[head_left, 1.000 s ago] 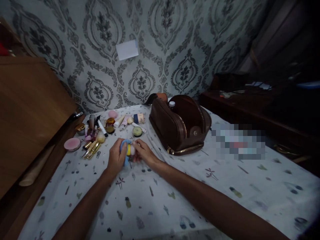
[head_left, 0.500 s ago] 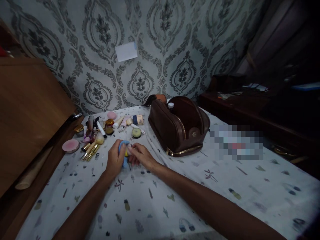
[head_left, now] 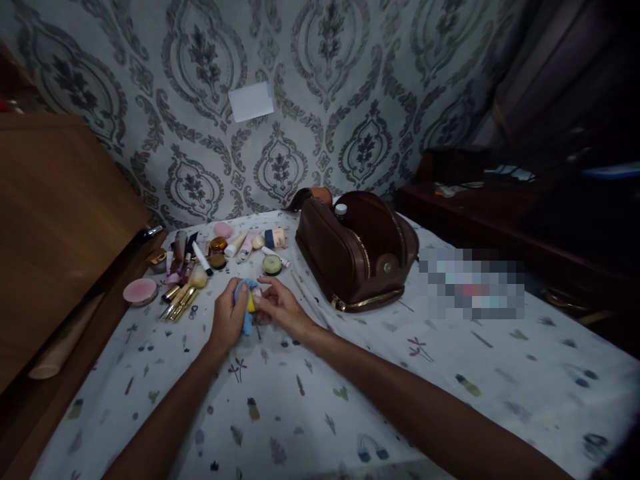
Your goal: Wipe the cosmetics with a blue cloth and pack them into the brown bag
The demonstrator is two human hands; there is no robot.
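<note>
Two hands meet left of centre: the left hand (head_left: 226,321) curls its fingers around blue cloth (head_left: 247,324) — the right hand (head_left: 287,312) pinches the yellow-and-white container (head_left: 251,304) between them, its long axis unclear.

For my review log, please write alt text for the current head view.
Two hands, left and right, hold a small yellow-and-white container with a blue cloth, between scattered cosmetics and an open brown toiletry bag on a patterned sheet.
</note>
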